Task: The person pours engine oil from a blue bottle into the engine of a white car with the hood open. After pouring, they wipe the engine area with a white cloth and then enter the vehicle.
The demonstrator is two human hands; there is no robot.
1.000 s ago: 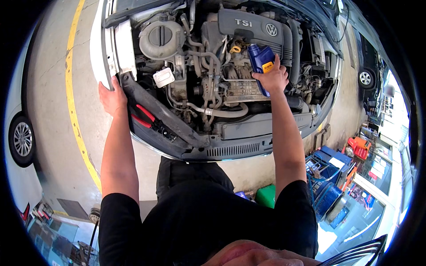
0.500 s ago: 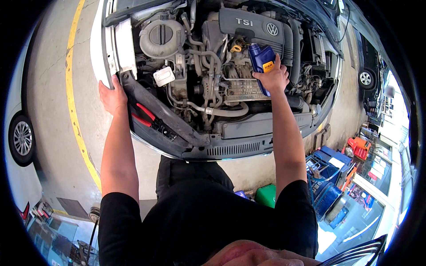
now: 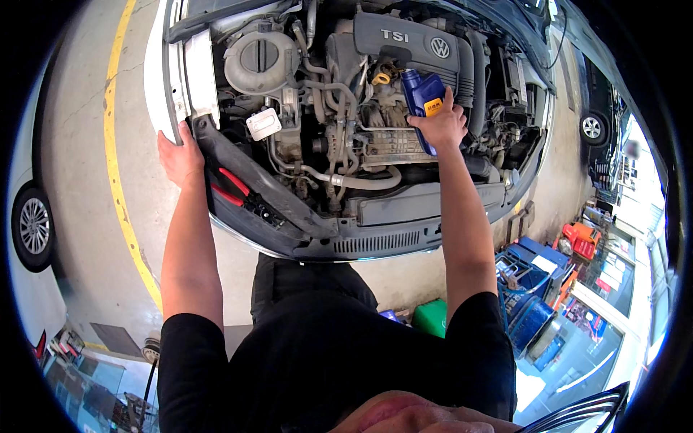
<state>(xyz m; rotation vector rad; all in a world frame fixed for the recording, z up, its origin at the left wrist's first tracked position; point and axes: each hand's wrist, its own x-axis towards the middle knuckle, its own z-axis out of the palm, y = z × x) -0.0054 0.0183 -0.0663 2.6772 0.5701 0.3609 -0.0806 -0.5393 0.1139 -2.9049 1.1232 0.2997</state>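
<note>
My right hand [image 3: 442,126] is wrapped around a dark blue plastic oil bottle [image 3: 419,92] with a yellow label. The bottle leans over the engine, its neck pointing away from me toward the front edge of the black engine cover [image 3: 404,42]. A yellow dipstick handle [image 3: 381,78] lies just left of the neck. Whether liquid is flowing out cannot be made out. My left hand [image 3: 180,155] rests on the white fender [image 3: 155,94] at the car's front corner, thumb apart from the fingers. Red-handled pliers [image 3: 232,186] lie nearby in the black front trim.
A round-lidded reservoir [image 3: 261,61] and a small white rectangular cap-like piece [image 3: 263,124] sit in the left of the engine bay. Hoses cross its middle. A green container [image 3: 431,317] stands on the floor; blue equipment [image 3: 530,289] is at right. Another car [image 3: 35,224] is at left.
The view has shifted very slightly. My right hand still holds the bottle tilted over the engine, and my left hand stays on the fender.
</note>
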